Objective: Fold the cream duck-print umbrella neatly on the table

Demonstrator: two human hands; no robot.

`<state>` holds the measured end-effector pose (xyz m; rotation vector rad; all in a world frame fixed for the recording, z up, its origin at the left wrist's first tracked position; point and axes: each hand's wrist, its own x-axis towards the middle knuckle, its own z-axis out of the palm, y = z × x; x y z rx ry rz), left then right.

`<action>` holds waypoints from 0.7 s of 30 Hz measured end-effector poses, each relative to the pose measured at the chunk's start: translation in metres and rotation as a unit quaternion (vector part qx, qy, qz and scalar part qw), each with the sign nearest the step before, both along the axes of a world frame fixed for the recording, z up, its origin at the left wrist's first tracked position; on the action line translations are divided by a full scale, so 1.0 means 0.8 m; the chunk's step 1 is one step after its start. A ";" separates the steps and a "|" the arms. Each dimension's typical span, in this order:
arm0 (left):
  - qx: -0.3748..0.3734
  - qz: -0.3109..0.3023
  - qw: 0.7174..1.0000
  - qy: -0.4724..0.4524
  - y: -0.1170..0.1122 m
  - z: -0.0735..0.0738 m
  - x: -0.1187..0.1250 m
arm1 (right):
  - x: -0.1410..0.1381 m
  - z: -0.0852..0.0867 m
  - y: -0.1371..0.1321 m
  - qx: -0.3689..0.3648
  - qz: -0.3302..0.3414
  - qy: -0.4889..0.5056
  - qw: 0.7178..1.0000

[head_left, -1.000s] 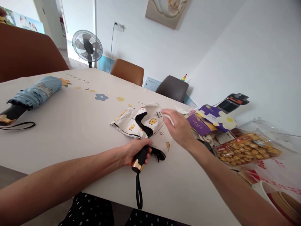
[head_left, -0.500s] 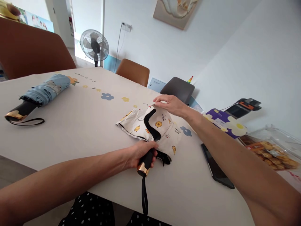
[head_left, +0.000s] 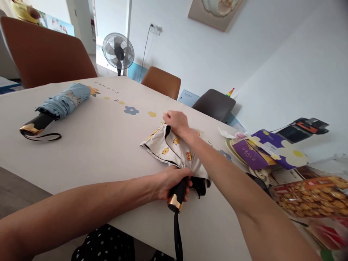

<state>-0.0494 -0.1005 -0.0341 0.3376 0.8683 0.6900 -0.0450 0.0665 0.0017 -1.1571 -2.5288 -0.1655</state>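
The left hand [head_left: 170,181] is wrapped tight around the black handle [head_left: 178,194] of a cream umbrella [head_left: 165,148], fingers curled fully closed just above the gold end cap. The right hand [head_left: 176,121] reaches across to the far end of the canopy, its fingers bunched together on a fold of the duck-printed fabric. The umbrella lies collapsed on the table [head_left: 108,152] between the two hands, loosely gathered. Its wrist strap [head_left: 178,235] hangs over the near edge. Well apart to the left lies a blue umbrella [head_left: 63,103], folded. To the right sit a purple box [head_left: 252,154] and a bag of snacks [head_left: 307,195].
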 end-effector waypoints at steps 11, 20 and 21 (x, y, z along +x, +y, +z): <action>0.025 0.036 0.999 0.032 0.004 -0.004 -0.004 | -0.029 -0.052 -0.015 -0.062 0.034 -0.226 0.972; 0.024 0.022 0.999 0.020 0.006 -0.006 -0.005 | -0.026 -0.033 -0.014 0.048 0.039 -0.022 0.998; 0.018 0.022 0.999 0.021 0.006 -0.005 -0.005 | -0.024 -0.024 -0.011 0.053 0.049 0.028 0.997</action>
